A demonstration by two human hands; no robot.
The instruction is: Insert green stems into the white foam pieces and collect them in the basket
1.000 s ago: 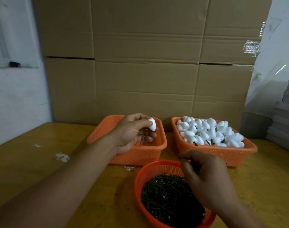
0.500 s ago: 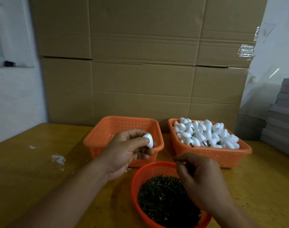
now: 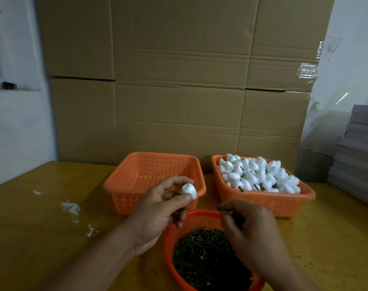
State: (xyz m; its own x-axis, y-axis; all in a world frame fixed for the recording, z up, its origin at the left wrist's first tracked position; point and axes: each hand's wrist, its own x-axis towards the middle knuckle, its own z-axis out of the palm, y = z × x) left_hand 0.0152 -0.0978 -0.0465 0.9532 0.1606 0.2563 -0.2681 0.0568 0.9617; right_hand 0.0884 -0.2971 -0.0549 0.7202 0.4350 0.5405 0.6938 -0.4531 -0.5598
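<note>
My left hand pinches one white foam piece between thumb and fingers, in front of the empty orange basket. My right hand hovers over the round red basket full of green stems. Its thumb and forefinger pinch a thin green stem, which the fingers almost hide. The two hands are a short gap apart. At the back right, a second orange basket is heaped with foam pieces that have stems in them.
A wall of cardboard boxes stands right behind the baskets. Grey stacked sheets sit at the right edge of the wooden table. White foam crumbs lie on the left side.
My left hand has drawn the foam piece back from over the empty basket, toward me and the right hand. The right hand has stayed pinched over the stem basket.
</note>
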